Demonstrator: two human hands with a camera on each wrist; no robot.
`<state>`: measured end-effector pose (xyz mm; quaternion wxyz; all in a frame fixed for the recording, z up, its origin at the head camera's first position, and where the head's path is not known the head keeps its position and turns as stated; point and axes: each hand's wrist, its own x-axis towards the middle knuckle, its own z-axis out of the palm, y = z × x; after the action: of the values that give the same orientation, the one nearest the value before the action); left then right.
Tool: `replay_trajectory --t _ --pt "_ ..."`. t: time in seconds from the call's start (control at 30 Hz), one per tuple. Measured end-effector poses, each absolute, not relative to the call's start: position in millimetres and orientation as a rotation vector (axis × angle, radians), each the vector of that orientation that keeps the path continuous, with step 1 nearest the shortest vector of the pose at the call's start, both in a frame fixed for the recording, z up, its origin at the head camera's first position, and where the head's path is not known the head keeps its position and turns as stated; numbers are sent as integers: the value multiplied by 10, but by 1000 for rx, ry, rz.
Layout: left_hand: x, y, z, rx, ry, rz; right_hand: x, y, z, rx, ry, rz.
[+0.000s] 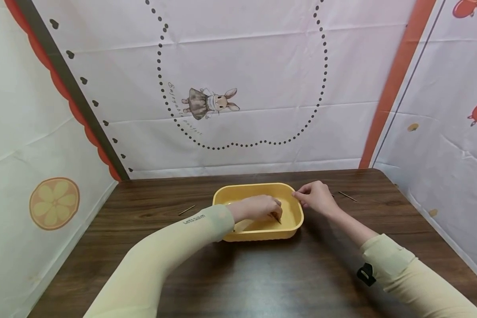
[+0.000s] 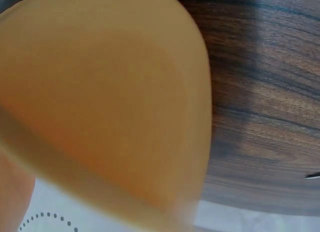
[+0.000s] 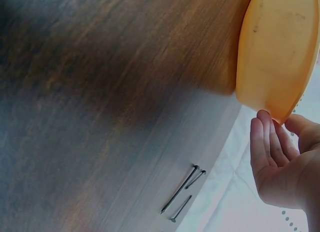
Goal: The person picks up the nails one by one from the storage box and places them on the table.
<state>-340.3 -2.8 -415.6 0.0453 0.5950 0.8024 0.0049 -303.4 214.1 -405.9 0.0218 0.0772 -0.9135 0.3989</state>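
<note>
A yellow plastic basin stands on the dark wooden table. My left hand reaches down inside it, fingers curled and pinching a thin dark nail near the basin's floor. Most of that nail is hidden by the fingers. At the right end, my right hand pinches the basin's rim between thumb and fingers; the right wrist view shows the same right hand at the basin's corner. Seen close in the left wrist view, the basin wall covers nearly all of the left hand.
Right of the basin, a long nail lies beside two shorter ones near the table's far edge. Another nail lies left of the basin. Printed white cloth hangs behind the table and along both sides.
</note>
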Motion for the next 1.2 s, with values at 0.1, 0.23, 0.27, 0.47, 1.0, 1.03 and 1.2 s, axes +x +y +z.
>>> replay_trajectory --t 0.1,0.23,0.27,0.47,1.0,1.03,1.2 --pt "-3391 -46 -4152 1816 2454 32 -3036 2135 -4052 232 -2836 1233" --pt "-3366 -62 -4142 1797 2451 49 -3037 2130 -4051 228 -2832 1230" --pt "-3364 -67 -4143 1793 2451 43 -3037 2127 -4049 227 -2832 1230" --pt "-3338 -119 -4170 1843 2471 -23 -3033 2119 -4047 227 -2830 1224" --pt "-3328 -260 -4059 1740 2519 -13 -3039 2134 -4064 253 -2820 1224" --pt "-3333 -264 -4048 1740 2517 -1 -3041 2133 -4065 257 -2819 1226" --pt "-3353 -306 -3981 1742 2526 42 -3048 2133 -4076 248 -2824 1220"
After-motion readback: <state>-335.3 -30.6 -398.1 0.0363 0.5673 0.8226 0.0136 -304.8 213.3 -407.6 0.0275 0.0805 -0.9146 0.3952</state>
